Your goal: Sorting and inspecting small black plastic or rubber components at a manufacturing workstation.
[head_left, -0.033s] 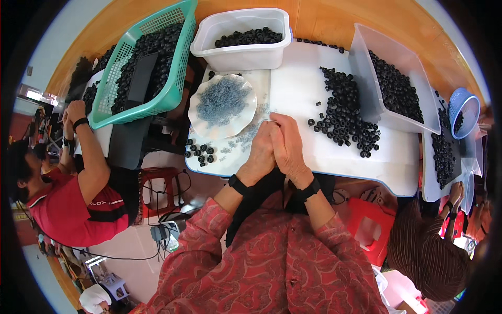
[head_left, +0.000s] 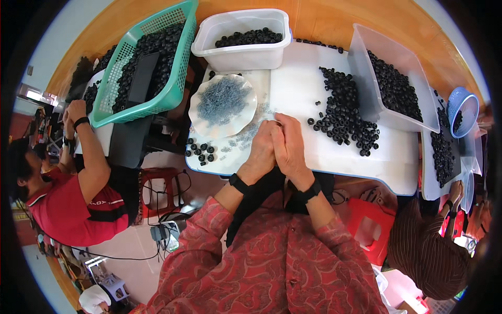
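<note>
Beads (head_left: 342, 102), black, glossy and ring-shaped, lie right of the bare right hand (head_left: 289, 148), their long pile running near to far, while small translucent blue-grey pieces (head_left: 224, 100) on a white scalloped plate (head_left: 205, 125) sit nearer the bare left hand (head_left: 259, 150), both hands pressed together, anything pinched hidden.

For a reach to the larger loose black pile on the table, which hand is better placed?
Probably the right hand: it is nearer the black pile, which lies to its right. The left hand is farther from it, nearer the white plate. Whether the touching hands hold anything is hidden.
</note>
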Available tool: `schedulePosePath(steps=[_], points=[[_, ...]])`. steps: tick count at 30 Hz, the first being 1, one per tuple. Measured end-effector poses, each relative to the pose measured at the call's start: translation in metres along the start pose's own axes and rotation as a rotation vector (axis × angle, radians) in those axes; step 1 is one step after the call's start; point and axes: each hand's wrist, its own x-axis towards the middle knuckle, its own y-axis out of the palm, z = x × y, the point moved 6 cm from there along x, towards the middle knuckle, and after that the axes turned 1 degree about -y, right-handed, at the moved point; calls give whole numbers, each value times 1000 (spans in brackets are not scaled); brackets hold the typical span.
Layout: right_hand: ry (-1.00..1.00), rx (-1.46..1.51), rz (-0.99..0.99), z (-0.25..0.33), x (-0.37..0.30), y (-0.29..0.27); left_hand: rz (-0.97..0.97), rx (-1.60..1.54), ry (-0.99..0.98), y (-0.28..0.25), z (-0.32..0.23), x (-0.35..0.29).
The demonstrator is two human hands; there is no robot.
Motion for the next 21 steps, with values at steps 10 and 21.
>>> schedulePosePath(steps=[10, 21], points=[[-339, 357, 242, 216, -38, -71, -52, 147, -16, 2, 9, -5], [-815, 563, 48, 296, -81, -117, -48, 125, 0, 0, 5, -4]])
